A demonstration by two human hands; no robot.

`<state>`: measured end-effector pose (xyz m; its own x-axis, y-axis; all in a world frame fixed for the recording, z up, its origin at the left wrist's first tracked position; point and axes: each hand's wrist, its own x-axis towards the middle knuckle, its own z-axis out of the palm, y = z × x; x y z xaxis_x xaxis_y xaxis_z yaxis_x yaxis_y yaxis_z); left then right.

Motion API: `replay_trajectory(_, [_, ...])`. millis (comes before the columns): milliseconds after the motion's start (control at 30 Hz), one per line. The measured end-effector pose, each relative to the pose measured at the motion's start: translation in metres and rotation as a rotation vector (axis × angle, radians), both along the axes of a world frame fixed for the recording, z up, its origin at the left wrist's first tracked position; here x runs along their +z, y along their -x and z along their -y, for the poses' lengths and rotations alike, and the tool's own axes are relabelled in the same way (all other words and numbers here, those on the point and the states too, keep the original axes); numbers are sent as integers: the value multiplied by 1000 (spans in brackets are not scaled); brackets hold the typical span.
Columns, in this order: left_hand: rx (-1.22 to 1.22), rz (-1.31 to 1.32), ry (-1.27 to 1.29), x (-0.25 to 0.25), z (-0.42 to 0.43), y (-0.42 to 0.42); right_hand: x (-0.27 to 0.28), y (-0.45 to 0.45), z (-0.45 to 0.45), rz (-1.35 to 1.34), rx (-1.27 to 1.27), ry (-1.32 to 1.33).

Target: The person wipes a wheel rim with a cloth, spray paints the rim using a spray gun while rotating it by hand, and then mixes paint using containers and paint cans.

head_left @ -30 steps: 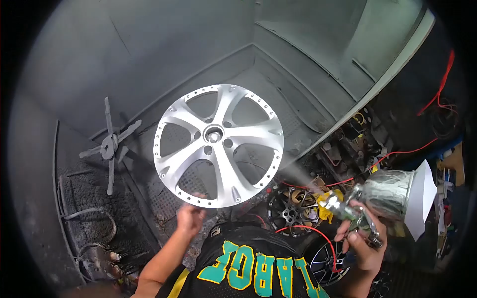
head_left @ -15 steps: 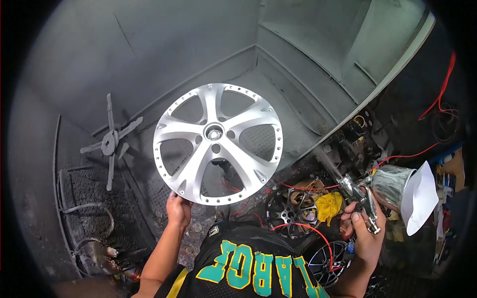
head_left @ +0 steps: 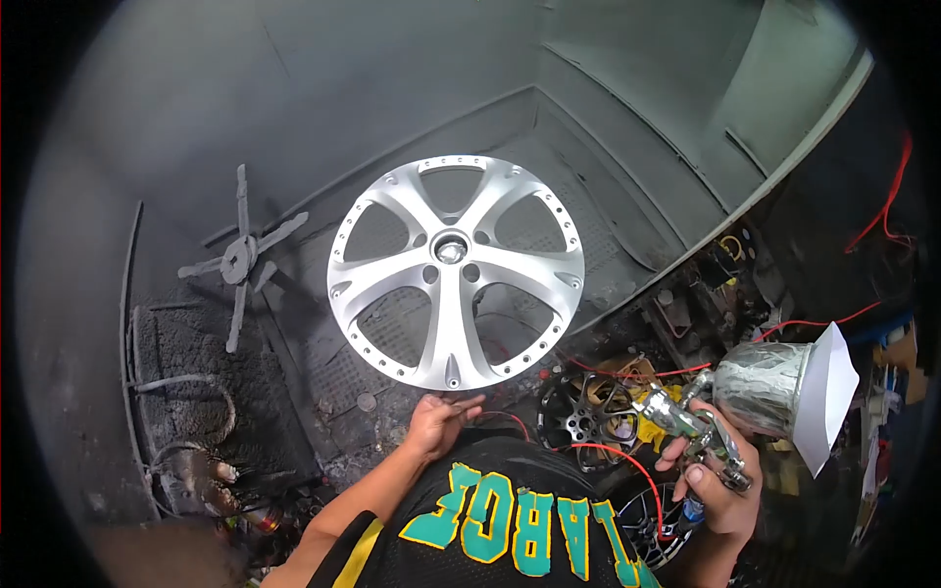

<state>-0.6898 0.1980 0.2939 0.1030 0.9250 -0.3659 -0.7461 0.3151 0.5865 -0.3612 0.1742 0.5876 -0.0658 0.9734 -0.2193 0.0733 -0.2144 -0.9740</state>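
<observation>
A silver five-spoke wheel rim [head_left: 449, 323] faces up in the middle of the view, with bolt holes around its centre and small holes along its edge. What supports it is hidden beneath. My left hand [head_left: 436, 423] is just below the rim's near edge, fingers stretched to the right and holding nothing; whether they touch the rim I cannot tell. On the right, my right hand [head_left: 720, 480] is wrapped around a metal spray gun [head_left: 676, 416], whose nozzle points left. The gun's paint-smeared cup [head_left: 760, 387] carries a white paper cone [head_left: 828, 402].
A grey-coated star-shaped stand [head_left: 238, 260] stands at the left, above a crusted dark panel [head_left: 186, 363]. Grey booth walls [head_left: 392, 78] rise behind. Dark wheels [head_left: 583, 421], a yellow cloth [head_left: 650, 431] and a red hose [head_left: 627, 456] lie near the gun.
The wheel has turned, its spokes now pointing in different directions. My left hand has moved right, from the rim's lower left to below its near edge. The spray gun remains in my right hand.
</observation>
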Motion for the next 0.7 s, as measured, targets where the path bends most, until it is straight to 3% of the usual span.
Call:
replay_trajectory(167, [77, -134, -28, -31, -6, 43, -4, 6, -11, 53, -31, -42])
replay_trajectory(267, [153, -193, 30, -16, -6, 49, -1, 17, -13, 76, -21, -61])
replay_trajectory(367, [134, -60, 57, -30, -2, 49, 0, 17, -16, 100, 10, -38])
replay_trajectory(600, [147, 119, 112, -27, 7, 28, 7, 26, -6, -35, 391, 266])
replay_trajectory(700, [176, 71, 17, -37, 5, 42, -1, 31, -1, 21, 476, 181])
